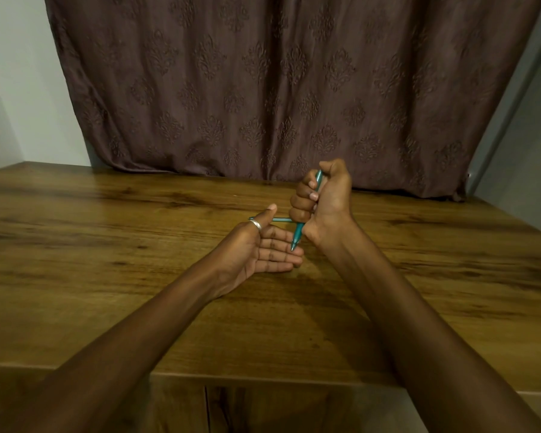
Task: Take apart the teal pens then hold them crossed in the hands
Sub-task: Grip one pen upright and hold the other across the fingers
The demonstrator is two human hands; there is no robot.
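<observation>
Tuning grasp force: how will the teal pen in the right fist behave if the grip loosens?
The teal pen looks thin, stiff and probably light. Its smooth barrel may slide down through the right hand, since it is held near upright. On the table, its round body would likely roll.

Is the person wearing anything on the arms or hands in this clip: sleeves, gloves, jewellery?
Both forearms are bare right to the bottom of the frame, with no sleeves, gloves, watch or bracelets showing. The only thing worn is a thin silver-coloured ring on the thumb of the left hand. The right hand shows no ring. Fingernails look short and unpainted.
</observation>
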